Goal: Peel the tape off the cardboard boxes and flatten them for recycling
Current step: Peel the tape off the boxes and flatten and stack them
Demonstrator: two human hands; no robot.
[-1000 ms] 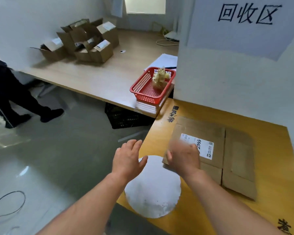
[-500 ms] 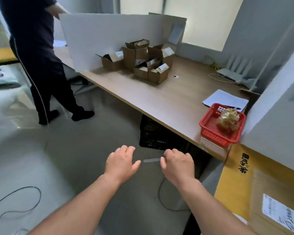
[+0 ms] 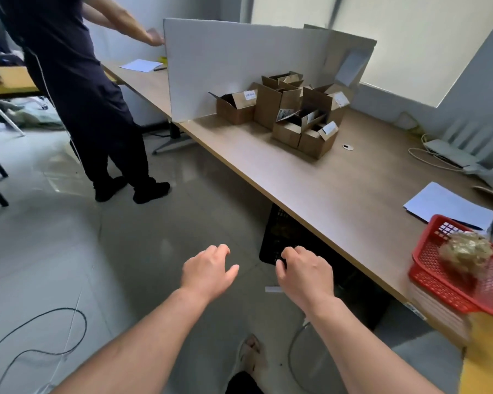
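Note:
Several small open cardboard boxes (image 3: 293,115) with white labels stand clustered on the long wooden table (image 3: 325,189), far ahead of me. My left hand (image 3: 207,270) and my right hand (image 3: 305,273) hang in the air over the floor, side by side, fingers loosely curled, holding nothing. Both are well short of the boxes. A red basket (image 3: 461,285) holding a wad of crumpled tape (image 3: 466,251) sits at the table's near right end.
A person in dark clothes (image 3: 77,89) stands at the left, a hand on a white divider board (image 3: 225,66) upright on the table. White paper (image 3: 450,206) lies near the basket. A black crate (image 3: 285,234) sits under the table. Cables (image 3: 34,336) trail on the floor.
The view has swung left, away from the yellow table with the flattened cardboard, toward the long table with the boxes. Both hands stay raised and hold nothing.

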